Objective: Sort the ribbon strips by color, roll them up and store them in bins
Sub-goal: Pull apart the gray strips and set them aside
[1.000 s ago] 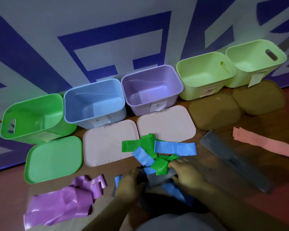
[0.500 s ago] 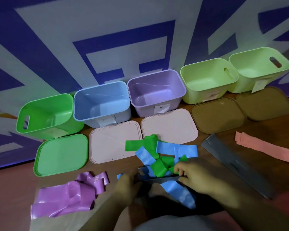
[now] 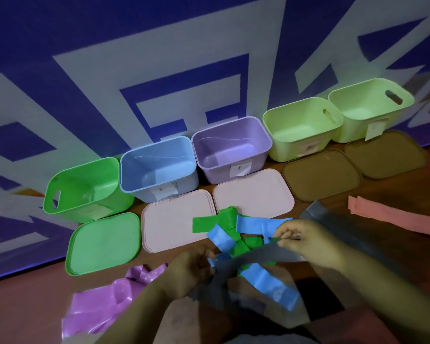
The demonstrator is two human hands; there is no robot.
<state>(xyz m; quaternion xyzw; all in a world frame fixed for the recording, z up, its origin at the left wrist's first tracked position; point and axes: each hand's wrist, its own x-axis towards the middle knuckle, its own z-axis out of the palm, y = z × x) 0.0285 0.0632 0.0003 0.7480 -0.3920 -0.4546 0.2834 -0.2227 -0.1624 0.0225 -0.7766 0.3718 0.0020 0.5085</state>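
A dark grey ribbon strip [image 3: 253, 254] is stretched in the air between both hands, just above the tangle of blue and green strips [image 3: 243, 245] at the lower centre of the frame. The right hand [image 3: 308, 242], at centre right, pinches the strip's far end between thumb and fingertips, a closed grip. The left hand [image 3: 191, 266], lower and left of centre, is blurred. Its fingers look curled round the strip's near end, so that grip too reads as closed on the ribbon. The strip's long axis runs from lower left up to the right, hand to hand. It passes over a blue plastic strip [image 3: 271, 286] that trails toward the bottom of the frame.

The coming move, as I judge it, turns on one relation. A second grey strip [image 3: 333, 217] lies flat just beyond the right hand, slanting from upper left to lower right, and a salmon-pink strip [image 3: 395, 220] lies further right. The grey ribbon's place is therefore on the right of the frame, and the right hand is the nearer one to lead the held strip there once its left end is clear of the tangle.

A crumpled purple pile [image 3: 102, 301] sits at lower left. No strip is rolled yet. The row of open plastic bins [image 3: 186, 184] along the patterned wall shows nothing inside, and the lids [image 3: 176, 219] lie in front of them.
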